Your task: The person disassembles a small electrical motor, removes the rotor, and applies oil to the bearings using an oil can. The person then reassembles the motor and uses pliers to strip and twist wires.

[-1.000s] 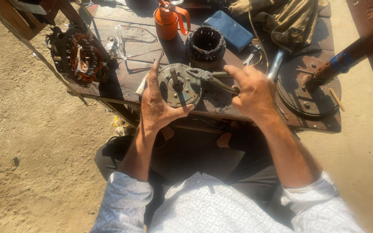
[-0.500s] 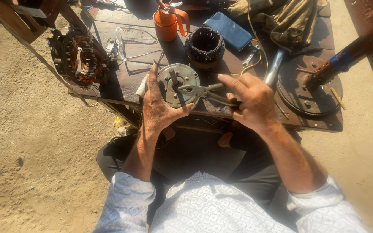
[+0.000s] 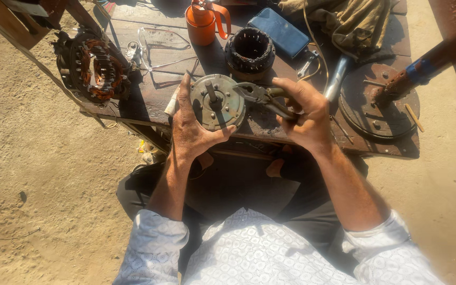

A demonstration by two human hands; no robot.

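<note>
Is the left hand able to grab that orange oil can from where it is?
Probably not right away. The left hand is wrapped around the round metal motor cover, so it is busy. The orange oil can stands farther back on the workbench, with nothing blocking the path.

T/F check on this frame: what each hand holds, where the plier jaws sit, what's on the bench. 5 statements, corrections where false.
1. The left hand grips the round metal motor cover at its rim. True.
2. The right hand holds a hammer. False: it holds pliers by the handles.
3. The pliers' jaws point at the right edge of the motor cover. True.
4. The orange oil can lies on the sandy ground. False: it stands upright on the wooden bench, behind the cover.
5. The copper-wound stator sits at the bench's right end. False: it is at the left end; the rusty round plate is on the right.
</note>
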